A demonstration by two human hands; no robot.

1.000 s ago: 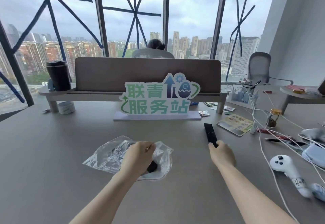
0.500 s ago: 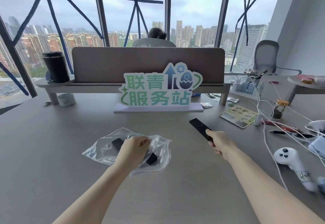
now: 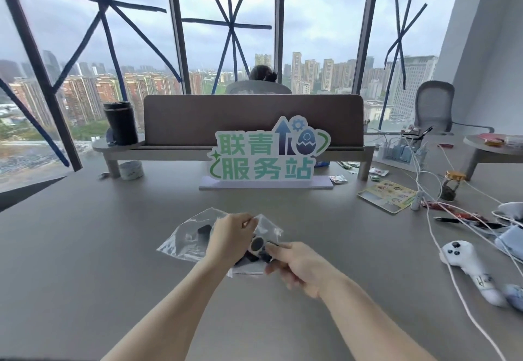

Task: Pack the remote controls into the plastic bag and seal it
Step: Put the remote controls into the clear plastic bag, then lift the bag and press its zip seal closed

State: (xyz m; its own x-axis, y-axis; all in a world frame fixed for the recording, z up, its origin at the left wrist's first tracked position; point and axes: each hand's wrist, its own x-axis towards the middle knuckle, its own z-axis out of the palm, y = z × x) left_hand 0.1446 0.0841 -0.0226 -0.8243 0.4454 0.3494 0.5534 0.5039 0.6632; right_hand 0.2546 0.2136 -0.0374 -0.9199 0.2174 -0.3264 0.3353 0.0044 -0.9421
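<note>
A clear plastic bag (image 3: 184, 243) lies on the grey table in front of me. One black remote (image 3: 204, 232) lies inside it, partly hidden by my hand. My left hand (image 3: 230, 237) pinches the bag's open edge and holds it up. My right hand (image 3: 300, 266) grips a second black remote (image 3: 258, 247), whose front end with a round button pad sits at the bag's mouth, just below my left hand. The rest of that remote is hidden in my right hand.
A green and white sign (image 3: 267, 156) stands behind the bag, before a brown divider (image 3: 252, 118). To the right lie white cables (image 3: 441, 236), a white game controller (image 3: 467, 263), a sticker sheet (image 3: 386, 195) and a small jar (image 3: 451, 188). A black tumbler (image 3: 120, 123) stands at back left.
My right hand lifted the second remote from the table on the right and carried it left to the bag's mouth. My left hand stayed on the bag, raising its edge.
</note>
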